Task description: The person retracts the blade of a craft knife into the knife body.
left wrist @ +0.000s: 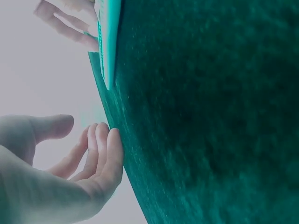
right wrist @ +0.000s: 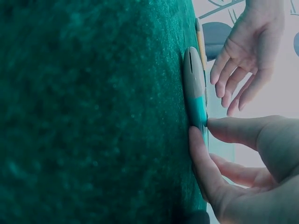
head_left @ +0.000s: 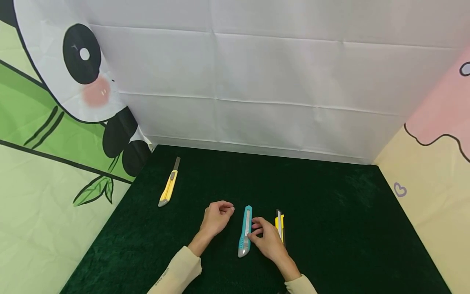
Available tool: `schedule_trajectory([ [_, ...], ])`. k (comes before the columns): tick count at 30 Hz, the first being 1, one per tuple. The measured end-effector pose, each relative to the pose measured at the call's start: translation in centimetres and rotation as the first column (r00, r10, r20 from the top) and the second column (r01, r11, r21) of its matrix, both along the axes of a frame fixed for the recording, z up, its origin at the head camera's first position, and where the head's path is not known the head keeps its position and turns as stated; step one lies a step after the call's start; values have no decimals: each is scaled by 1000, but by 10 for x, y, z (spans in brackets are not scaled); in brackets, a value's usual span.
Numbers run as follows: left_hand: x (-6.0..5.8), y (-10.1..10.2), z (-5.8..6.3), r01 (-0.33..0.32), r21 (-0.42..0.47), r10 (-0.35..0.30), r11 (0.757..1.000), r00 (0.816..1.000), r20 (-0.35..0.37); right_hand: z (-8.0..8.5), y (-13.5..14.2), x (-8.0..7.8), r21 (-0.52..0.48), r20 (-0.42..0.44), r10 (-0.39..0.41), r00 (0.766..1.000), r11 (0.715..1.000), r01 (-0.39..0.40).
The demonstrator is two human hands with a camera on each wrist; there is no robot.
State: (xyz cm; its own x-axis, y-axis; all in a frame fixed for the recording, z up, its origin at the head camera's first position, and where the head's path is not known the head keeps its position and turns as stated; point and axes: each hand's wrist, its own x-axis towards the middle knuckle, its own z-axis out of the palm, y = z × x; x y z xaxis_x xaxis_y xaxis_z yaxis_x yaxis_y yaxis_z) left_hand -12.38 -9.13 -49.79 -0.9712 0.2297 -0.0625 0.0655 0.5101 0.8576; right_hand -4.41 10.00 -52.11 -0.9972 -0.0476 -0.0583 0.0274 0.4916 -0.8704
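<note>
A teal utility knife [head_left: 245,232] with a grey end lies lengthwise on the dark green cloth, between both hands. At its right edge my right hand [head_left: 271,241] pinches it between thumb and fingertips. The right wrist view shows the thumb [right wrist: 233,129] on the knife's upper side and the index finger [right wrist: 202,156] low against its edge. Left of the knife, my left hand [head_left: 216,218] hovers near the cloth. Its fingers [left wrist: 114,149] bend loosely, apart from the thumb, holding nothing.
A yellow utility knife [head_left: 169,187], blade out, lies at the back left. Another yellow knife [head_left: 280,224], partly hidden by my right hand, lies just right of it. The green cloth [head_left: 323,196] meets a white hanging sheet [head_left: 257,122] at the back.
</note>
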Motion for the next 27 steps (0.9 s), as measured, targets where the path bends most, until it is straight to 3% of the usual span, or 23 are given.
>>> schedule_trajectory([
  [12, -17, 0, -3, -87, -45, 85, 995, 995, -45, -1, 9, -7, 3, 14, 5, 1000, 1000, -5],
  [27, -31, -6, -7, -97, -49, 95, 994, 994, -49, -8, 16, 5, -9, -2, 9, 1000, 1000, -9],
])
